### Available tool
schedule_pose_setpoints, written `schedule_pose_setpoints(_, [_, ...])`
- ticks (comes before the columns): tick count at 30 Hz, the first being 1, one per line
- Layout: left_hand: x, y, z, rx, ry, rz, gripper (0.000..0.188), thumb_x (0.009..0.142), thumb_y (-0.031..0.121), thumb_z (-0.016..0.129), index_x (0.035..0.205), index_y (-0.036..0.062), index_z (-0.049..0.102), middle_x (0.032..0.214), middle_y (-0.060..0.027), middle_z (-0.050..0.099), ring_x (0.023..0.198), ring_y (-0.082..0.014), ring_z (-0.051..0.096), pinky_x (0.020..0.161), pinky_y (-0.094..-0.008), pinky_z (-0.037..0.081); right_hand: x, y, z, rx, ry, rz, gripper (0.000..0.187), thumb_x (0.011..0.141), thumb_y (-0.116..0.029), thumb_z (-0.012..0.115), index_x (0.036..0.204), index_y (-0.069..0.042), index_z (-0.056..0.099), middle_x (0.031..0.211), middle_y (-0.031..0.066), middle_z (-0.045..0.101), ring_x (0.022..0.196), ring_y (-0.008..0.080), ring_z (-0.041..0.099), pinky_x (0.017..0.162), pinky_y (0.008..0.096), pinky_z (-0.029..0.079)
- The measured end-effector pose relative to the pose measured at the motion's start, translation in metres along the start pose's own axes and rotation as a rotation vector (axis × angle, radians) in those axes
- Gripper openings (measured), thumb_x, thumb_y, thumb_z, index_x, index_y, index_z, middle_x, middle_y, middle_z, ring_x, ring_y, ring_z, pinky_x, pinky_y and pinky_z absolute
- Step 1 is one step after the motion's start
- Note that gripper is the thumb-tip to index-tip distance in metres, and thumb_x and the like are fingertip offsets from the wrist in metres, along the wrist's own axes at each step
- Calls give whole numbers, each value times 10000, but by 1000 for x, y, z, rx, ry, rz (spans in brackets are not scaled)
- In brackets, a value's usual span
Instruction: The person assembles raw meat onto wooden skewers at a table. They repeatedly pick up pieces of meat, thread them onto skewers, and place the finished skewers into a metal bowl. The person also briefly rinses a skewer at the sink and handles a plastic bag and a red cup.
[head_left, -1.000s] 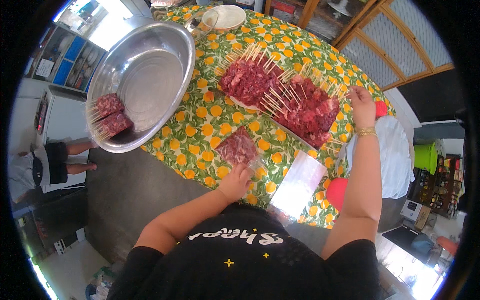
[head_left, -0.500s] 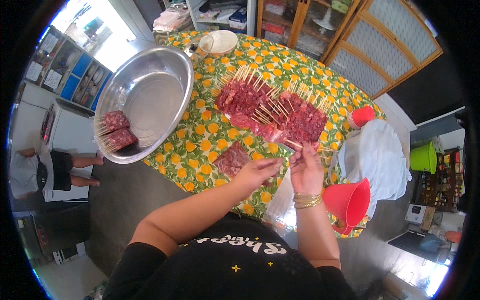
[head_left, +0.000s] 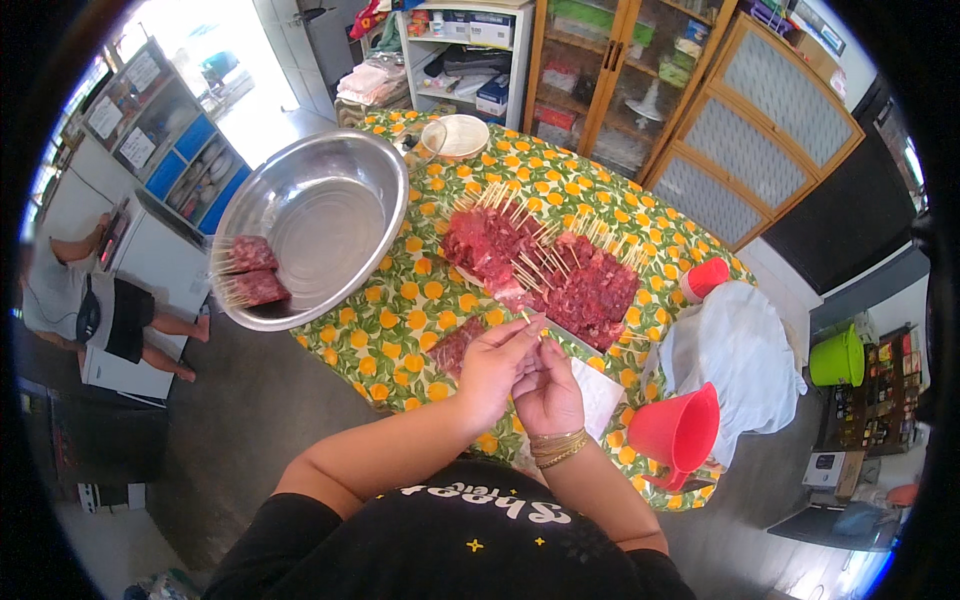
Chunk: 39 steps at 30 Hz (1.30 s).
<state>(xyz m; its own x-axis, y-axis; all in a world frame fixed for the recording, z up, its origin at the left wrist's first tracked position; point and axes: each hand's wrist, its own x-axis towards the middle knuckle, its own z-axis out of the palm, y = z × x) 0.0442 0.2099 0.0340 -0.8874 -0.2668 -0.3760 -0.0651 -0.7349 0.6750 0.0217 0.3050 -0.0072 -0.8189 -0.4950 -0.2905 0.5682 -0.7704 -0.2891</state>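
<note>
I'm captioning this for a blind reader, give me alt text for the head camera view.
Seen from above, a person's left hand and right hand meet over a thin wooden skewer above a table with a yellow flowered cloth. Skewered raw meat is piled ahead; a steel bowl sits left.

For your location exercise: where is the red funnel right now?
In the head view, the red funnel lies at the table's lower right edge, right of the right hand and below the white cloth.

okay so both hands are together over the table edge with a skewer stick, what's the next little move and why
Probably push the skewer stick into the raw meat slice. The left hand and right hand pinch the bare stick just above that slice, while the tray of finished skewers lies beyond.
</note>
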Motion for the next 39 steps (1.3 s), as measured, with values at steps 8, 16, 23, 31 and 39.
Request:
schedule_pose_setpoints(8, [-16, 14, -14, 496, -80, 186, 230, 1012, 162, 589, 1175, 6, 638, 939, -27, 698, 811, -85, 639, 727, -234, 524, -19, -16, 16, -748, 14, -471, 166, 930, -80, 654, 1090, -82, 609, 1051, 63, 612, 1036, 161, 575, 900, 310, 458])
schedule_pose_setpoints(16, [-66, 2, 5, 622, -274, 336, 141, 1000, 27, 525, 1059, -33, 638, 895, -41, 670, 856, -103, 628, 799, -255, 500, -62, -41, 51, -1064, -80, -542, 316, 887, -119, 733, 1160, -30, 601, 1097, 57, 598, 1018, 139, 553, 885, 287, 449])
schedule_pose_setpoints(23, [-126, 2, 1, 766, -626, 448, 152, 999, 17, 523, 1048, -39, 655, 862, -44, 670, 817, -114, 630, 738, -283, 517, -152, -15, 71, -821, 65, -653, 207, 903, -77, 730, 1066, -24, 614, 1003, 20, 645, 868, 73, 588, 767, 235, 499])
schedule_pose_setpoints(31, [-206, -12, -29, 612, -873, 163, 164, 1000, 23, 540, 1090, -42, 660, 906, -59, 694, 831, -118, 652, 763, -268, 535, -260, 44, 68, -547, 316, -749, 115, 930, -140, 716, 994, -68, 654, 780, -41, 634, 586, 18, 526, 484, 179, 377])
schedule_pose_setpoints(39, [-309, -55, -38, 620, -1232, 6, 153, 1004, 40, 545, 1060, -41, 663, 890, -53, 692, 821, -108, 647, 746, -259, 530, -399, 92, 41, -416, 491, -1045, 124, 963, -194, 680, 1011, -80, 679, 790, -44, 625, 587, 8, 506, 484, 175, 360])
